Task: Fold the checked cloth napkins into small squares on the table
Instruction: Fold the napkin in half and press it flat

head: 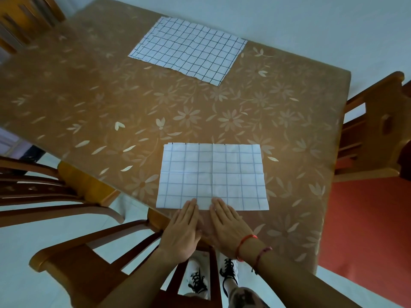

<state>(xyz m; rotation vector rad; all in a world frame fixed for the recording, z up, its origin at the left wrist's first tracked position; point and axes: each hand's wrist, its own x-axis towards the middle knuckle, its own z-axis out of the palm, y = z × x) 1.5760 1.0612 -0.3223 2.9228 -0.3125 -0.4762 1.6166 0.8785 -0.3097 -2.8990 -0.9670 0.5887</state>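
A white checked napkin (212, 175) lies flat near the table's front edge, folded over once, with doubled edges showing along its far side. My left hand (181, 230) and my right hand (229, 225) lie flat, palms down, side by side, with the fingertips resting on the napkin's near edge at its middle. Neither hand grips anything. A second checked napkin (189, 50) with darker lines lies spread out at the far side of the table.
The table (100, 107) carries a brown cover with pale flowers. Wooden chairs stand at the left (33, 181), right (373, 130), far left (22, 21) and right in front of me (93, 263). Red floor shows at the right.
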